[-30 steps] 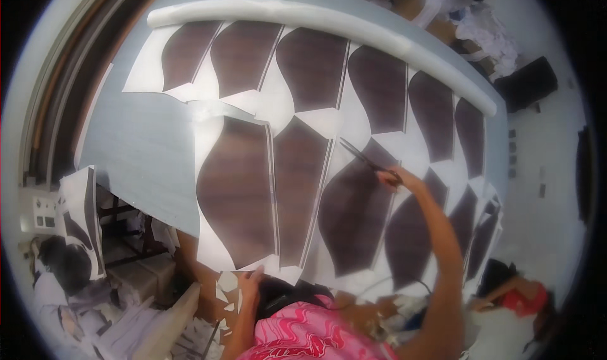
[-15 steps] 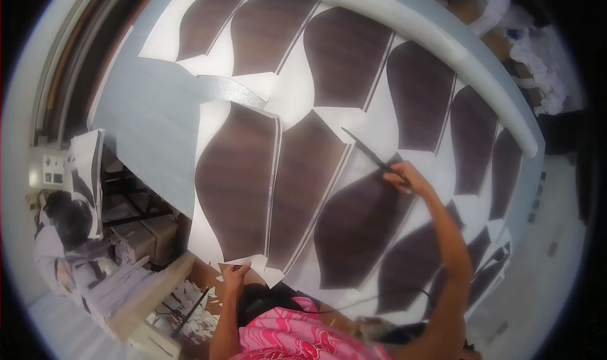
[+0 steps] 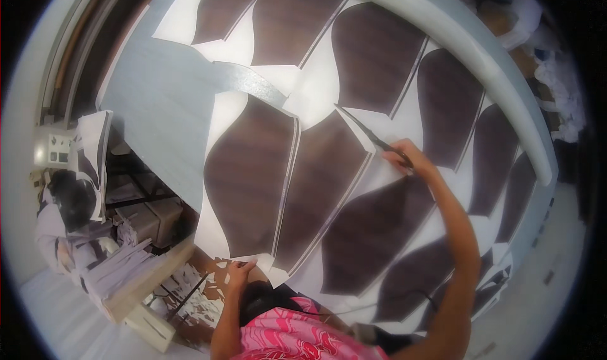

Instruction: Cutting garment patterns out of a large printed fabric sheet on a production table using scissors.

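A wide white sheet [image 3: 310,88], printed with dark brown curved panels, lies over the table. My right hand [image 3: 408,156] is closed around the handles of a pair of scissors [image 3: 367,132]. The blades look closed or nearly so, and their tip rests at the upper point of a middle brown panel [image 3: 316,176]. At the sheet's near edge, below the left brown panel [image 3: 250,170], my left hand [image 3: 239,273] pinches the white margin. A cut gap opens beyond these two panels, showing the table.
The grey-blue tabletop [image 3: 164,88] shows at the left. A thick white roll [image 3: 493,56] runs along the far right edge. Below left are a wooden ledge [image 3: 152,278], paper offcuts [image 3: 196,303] and boxes [image 3: 152,221]. A thin cable [image 3: 360,309] crosses near my body.
The view has shifted slightly. Over the sheet, the scissors have moved away and left, their tip now at the middle panel's upper point. My left hand keeps its hold on the near edge.
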Motion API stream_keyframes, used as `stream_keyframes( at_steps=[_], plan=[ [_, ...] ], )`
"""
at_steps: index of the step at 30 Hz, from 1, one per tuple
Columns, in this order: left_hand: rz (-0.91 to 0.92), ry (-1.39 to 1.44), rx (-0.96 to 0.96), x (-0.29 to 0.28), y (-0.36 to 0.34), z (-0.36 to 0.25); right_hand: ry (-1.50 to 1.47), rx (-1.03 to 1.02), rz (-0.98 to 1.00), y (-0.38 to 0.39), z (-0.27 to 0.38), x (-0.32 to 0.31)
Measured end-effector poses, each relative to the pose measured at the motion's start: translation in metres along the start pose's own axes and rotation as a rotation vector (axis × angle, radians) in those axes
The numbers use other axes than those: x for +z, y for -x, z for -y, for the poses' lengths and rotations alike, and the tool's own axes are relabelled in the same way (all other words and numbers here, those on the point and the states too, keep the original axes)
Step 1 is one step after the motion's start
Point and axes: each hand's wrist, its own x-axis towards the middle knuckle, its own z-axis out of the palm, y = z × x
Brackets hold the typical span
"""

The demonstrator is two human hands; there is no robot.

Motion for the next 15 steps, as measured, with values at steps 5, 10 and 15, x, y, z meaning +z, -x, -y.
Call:
stream_keyframes(
  at_steps=[5,10,15],
  plan=[
    [-0.036,-0.023,-0.055,-0.007,-0.002,-0.001,0.128,0.006,-0.010,-0.015,0.022,0.005],
    [-0.074,-0.087,-0.041,-0.012,-0.008,-0.006,0.197,0.010,0.003,-0.036,0.038,-0.004],
    [-0.008,-0.026,-0.046,-0.005,-0.005,-0.013,0.273,0.008,0.063,-0.058,0.052,-0.015]
  ],
)
